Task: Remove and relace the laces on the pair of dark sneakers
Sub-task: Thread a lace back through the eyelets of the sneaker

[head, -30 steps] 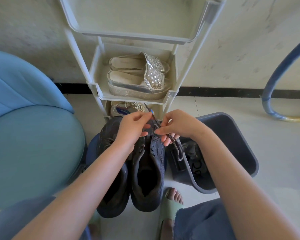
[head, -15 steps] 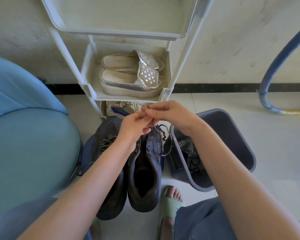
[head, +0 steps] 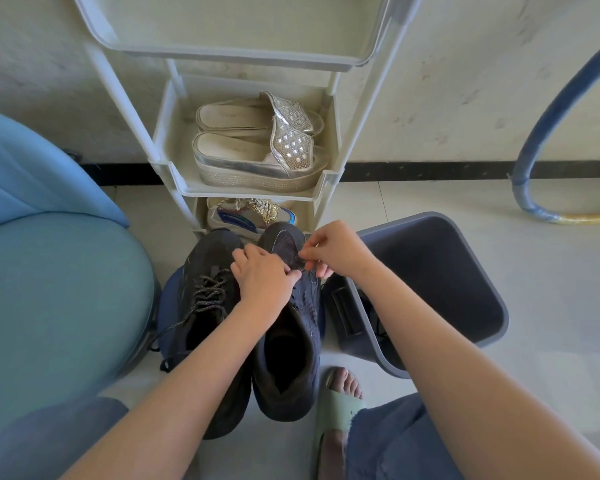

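Obs., standing beside seated person.

Pair of dark sneakers on floor betw. person's knees, toes pointing at white shoe rack (head: 330,178), sides touching. Laced sneaker (head: 205,306) on person's left: grey-flecked lace (head: 208,294) crossed through eyelets, loose end trailing off toward a teal chair (head: 49,289). Second sneaker (head: 288,358) on the right, mouth open; no crossings visible along its eyelet rows below the hands.

Left hand (head: 262,282): over forepart of second sneaker's throat, fingers curled and bunched together, gripping the upper. Whether it also nips a lace: cannot tell, tips hidden.

Right hand (head: 338,251): just beside left hand, above the toe-box edge. Thumb and forefinger pressed together, pinching a thin dark lace end (head: 302,263); other fingers tucked under.

Surroundings: grey bin (head: 464,258) tipped on its side, touching second sneaker's outer side; dark cord-like item inside, mostly hidden by forearm. Silver platform slippers (head: 257,157) on rack's middle shelf; another shoe on shelf below, part hidden. Foot in green slide (head: 338,405) near second sneaker's heel. Blue hoop (head: 534,133) against the wall, far right.
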